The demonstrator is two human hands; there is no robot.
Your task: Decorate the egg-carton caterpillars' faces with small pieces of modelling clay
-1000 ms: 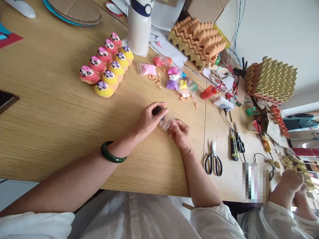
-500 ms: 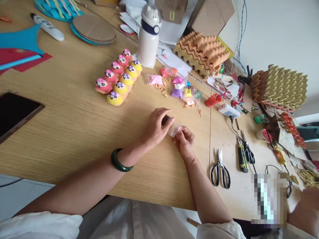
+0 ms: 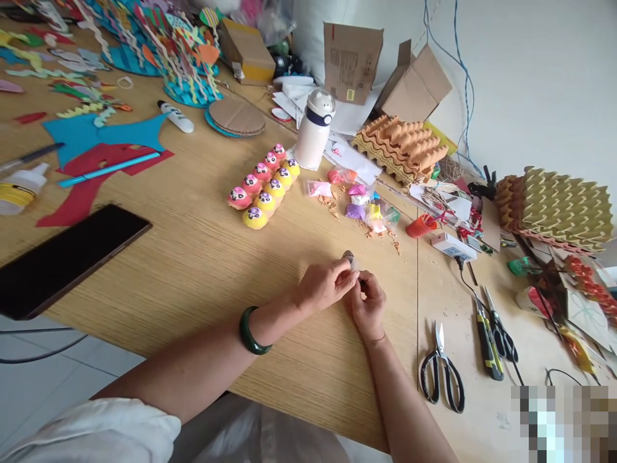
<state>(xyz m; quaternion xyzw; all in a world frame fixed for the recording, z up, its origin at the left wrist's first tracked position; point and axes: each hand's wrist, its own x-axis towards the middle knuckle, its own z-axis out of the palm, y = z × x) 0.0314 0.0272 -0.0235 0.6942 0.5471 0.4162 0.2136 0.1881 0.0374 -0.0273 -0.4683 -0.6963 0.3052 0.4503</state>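
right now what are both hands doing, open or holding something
left hand: closed, fingers pinching a small plastic packet
right hand: closed, fingers seem to be on the same packet, partly hidden

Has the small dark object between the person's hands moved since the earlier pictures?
Yes: the small dark object has shifted slightly sideways toward the black-handled steel scissors, though the head camera moved too.

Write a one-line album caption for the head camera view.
Left hand and right hand pinch a small plastic packet over a wooden table.
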